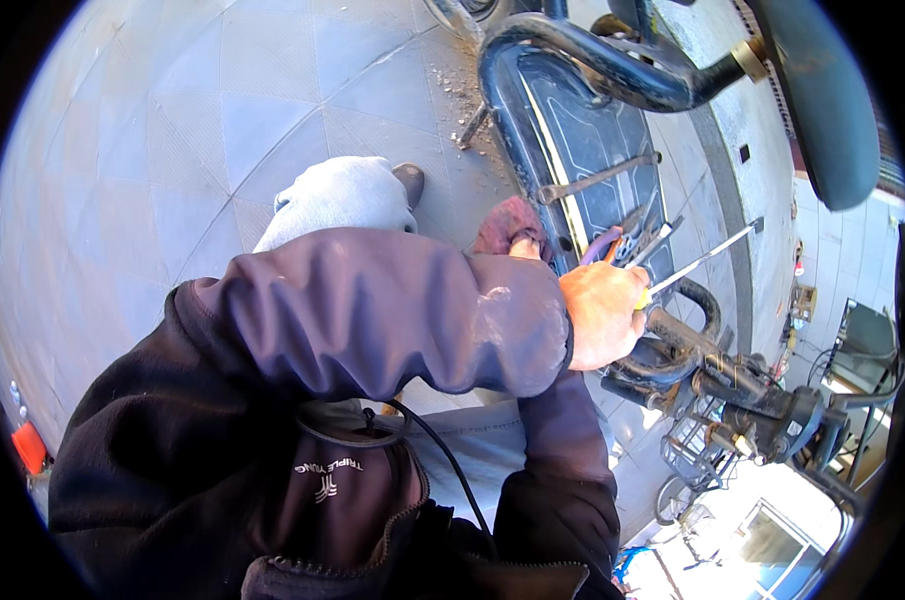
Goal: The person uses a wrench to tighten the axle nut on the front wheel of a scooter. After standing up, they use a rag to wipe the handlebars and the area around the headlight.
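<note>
My left arm stretches across the view to the right, over my right forearm. My left hand is closed round the yellow handle of a screwdriver, whose long shaft points up and to the right. Just beyond the left sleeve, a small part of my right hand shows against a dark red cloth; it seems closed on it, though most fingers are hidden. Next to my hands, pliers with purple and orange handles lie on the black footboard of an electric scooter. A rusty wrench rests across that board.
The scooter's bent black tube and dark seat rise at the upper right. Its steering column stands at the right. Grey paving fills the left, with an orange-red object at the far edge. A wire basket shows lower right.
</note>
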### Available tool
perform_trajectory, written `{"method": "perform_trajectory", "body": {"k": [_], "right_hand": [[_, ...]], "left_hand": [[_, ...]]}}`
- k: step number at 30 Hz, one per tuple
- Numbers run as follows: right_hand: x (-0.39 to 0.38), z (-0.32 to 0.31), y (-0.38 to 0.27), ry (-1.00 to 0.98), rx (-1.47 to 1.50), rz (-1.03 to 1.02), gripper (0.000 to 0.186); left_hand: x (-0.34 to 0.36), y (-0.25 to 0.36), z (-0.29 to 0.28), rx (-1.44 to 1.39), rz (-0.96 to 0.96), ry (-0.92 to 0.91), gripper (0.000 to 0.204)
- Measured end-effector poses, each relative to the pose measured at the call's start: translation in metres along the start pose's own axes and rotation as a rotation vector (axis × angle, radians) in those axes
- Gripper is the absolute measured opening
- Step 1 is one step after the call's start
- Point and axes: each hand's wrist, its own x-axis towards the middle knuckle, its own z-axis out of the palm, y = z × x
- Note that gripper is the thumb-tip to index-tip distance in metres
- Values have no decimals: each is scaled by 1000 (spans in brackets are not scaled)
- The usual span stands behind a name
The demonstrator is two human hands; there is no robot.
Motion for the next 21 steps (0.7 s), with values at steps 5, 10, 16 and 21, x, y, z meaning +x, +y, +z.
{"method": "perform_trajectory", "body": {"k": [5, 10, 16, 21], "right_hand": [[43, 28, -73, 44, 126, -32, 29], [94, 45, -172, 171, 370, -50, 31], [137, -2, -289, 425, 793, -308, 36], [127, -58, -290, 315, 791, -57, 49]], "left_hand": [[4, 0, -19, -112, 33, 94, 22], [3, 7, -36, -139, 39, 119, 21], [9, 5, -52, -162, 9, 204, 19], [12, 3, -42, -165, 21, 182, 19]]}}
